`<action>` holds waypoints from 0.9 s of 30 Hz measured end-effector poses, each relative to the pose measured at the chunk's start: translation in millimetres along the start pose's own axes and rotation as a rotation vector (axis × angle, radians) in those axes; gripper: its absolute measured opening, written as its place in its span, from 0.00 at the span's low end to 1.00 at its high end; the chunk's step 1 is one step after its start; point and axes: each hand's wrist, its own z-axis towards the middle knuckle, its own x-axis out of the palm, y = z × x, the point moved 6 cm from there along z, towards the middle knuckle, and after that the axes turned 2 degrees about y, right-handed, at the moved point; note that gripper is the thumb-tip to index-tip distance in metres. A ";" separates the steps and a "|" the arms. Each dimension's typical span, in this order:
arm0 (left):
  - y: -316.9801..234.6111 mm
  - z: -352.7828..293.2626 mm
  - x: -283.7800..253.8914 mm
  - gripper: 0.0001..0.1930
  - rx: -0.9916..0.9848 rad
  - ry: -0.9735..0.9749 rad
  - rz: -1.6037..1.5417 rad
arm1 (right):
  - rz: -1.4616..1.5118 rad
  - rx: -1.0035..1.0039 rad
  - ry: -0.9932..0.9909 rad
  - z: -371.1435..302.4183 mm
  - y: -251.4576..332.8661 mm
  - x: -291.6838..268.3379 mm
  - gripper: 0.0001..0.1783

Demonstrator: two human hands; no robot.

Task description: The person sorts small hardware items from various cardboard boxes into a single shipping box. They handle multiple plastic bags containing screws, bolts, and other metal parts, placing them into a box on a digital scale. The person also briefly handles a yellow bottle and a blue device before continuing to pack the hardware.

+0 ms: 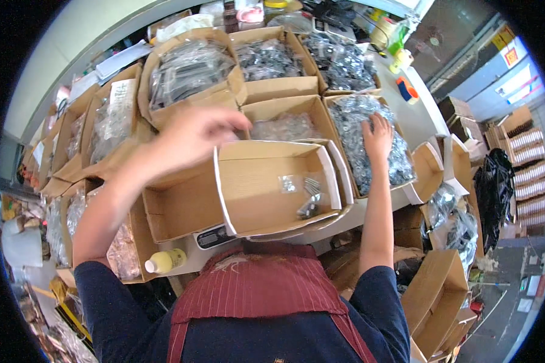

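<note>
My right hand [378,138] rests, fingers apart, on a heap of small clear plastic bags of metal parts [360,124] in a cardboard box at the right. My left hand [209,128] is over the far left corner of the open carton in front of me, its curled fingers smeared by motion. Whether it holds anything does not show. In that carton [254,193] lie a small clear bag [288,184] and several metal pieces, apparently bolts or pins [312,195], near its right side. Behind it a box holds clear bags [287,127].
More boxes of bagged parts [191,66] line the table's back and left side. A yellow bottle [166,261] and a dark device [214,236] sit near the front edge. An orange-blue tape roll [407,89] is at the right. Empty cartons [433,296] stand lower right.
</note>
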 end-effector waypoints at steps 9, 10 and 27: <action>-59.3 63.9 173.5 0.20 0.154 0.596 0.569 | 0.005 0.005 -0.044 -3.8 7.6 -7.1 0.20; -55.4 67.6 181.6 0.19 0.149 0.606 0.538 | 0.010 0.000 -0.053 -3.6 7.7 -7.5 0.20; -18.2 30.2 72.4 0.05 -0.441 0.258 -0.998 | 0.037 0.045 0.000 -2.2 0.1 0.0 0.22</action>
